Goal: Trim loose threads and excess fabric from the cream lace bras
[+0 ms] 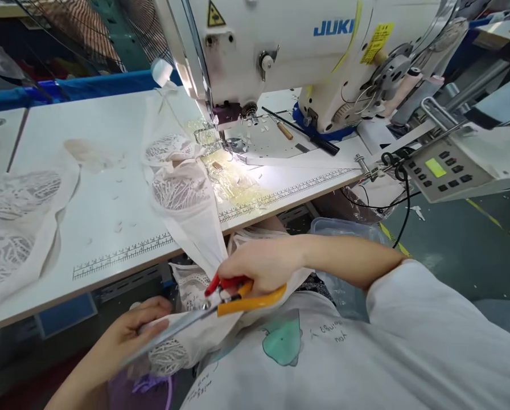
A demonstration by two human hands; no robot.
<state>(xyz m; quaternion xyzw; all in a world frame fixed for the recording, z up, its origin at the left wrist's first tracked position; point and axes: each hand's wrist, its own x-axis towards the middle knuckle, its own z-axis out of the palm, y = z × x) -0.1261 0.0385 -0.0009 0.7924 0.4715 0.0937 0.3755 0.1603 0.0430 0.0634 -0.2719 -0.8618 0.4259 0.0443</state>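
My right hand (259, 265) is closed around a pair of scissors (250, 302) with yellow-orange handles. Their long blades point down and left, passing in front of my left hand. A red handle-like part shows beneath the right fingers; whether it belongs to the scissors I cannot tell. My left hand (139, 330), low at the left, has thumb and fingers closed on the edge of a white lace bra (169, 354) over my lap. Another white lace bra (181, 185) lies by the needle, its pale band running off the table edge toward my right hand.
A JUKI sewing machine (280, 45) stands on the white table (110, 228), its needle area lit. More white lace pieces (16, 228) lie at the left. Tweezers and a black-handled tool (323, 143) rest beside the machine. A control panel (445, 168) juts out right; a clear bin (344, 228) stands below.
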